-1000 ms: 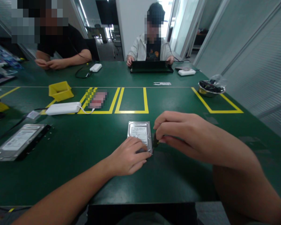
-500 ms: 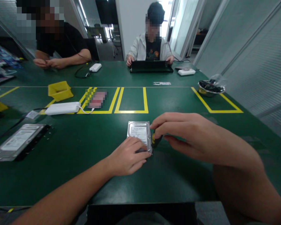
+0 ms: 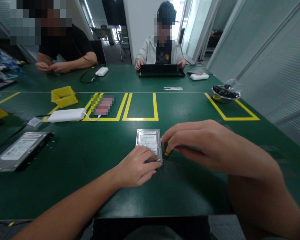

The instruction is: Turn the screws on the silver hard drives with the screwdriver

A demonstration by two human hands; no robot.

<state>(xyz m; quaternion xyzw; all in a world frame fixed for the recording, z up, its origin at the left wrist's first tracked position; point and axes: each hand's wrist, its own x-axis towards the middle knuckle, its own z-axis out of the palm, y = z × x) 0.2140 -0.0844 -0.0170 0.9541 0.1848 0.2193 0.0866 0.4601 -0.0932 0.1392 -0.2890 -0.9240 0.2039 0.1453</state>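
Note:
A silver hard drive (image 3: 148, 137) with a white label lies flat on the green table. My left hand (image 3: 137, 166) reaches across its lower part, fingers bent over the right edge and gripping it. My right hand (image 3: 197, 136) is at the drive's right side, its fingertips pinched around a short black-and-yellow screwdriver (image 3: 167, 151). The tip of that tool, low by the drive's right edge, is too small to make out. A larger hard drive (image 3: 20, 150) rests at the left, with several tiny screws (image 3: 51, 143) beside it.
A white power bank (image 3: 67, 115) with a cable and a yellow bin (image 3: 64, 96) stand at the left. A metal bowl (image 3: 225, 96) of dark items is at the far right. Across the table sit two people, one in black (image 3: 77, 43), one holding a dark panel (image 3: 162, 70).
The screwdriver's yellow part has shifted slightly to the right and down, and my right fingertips have moved a little with it. My left hand and the drive have stayed put.

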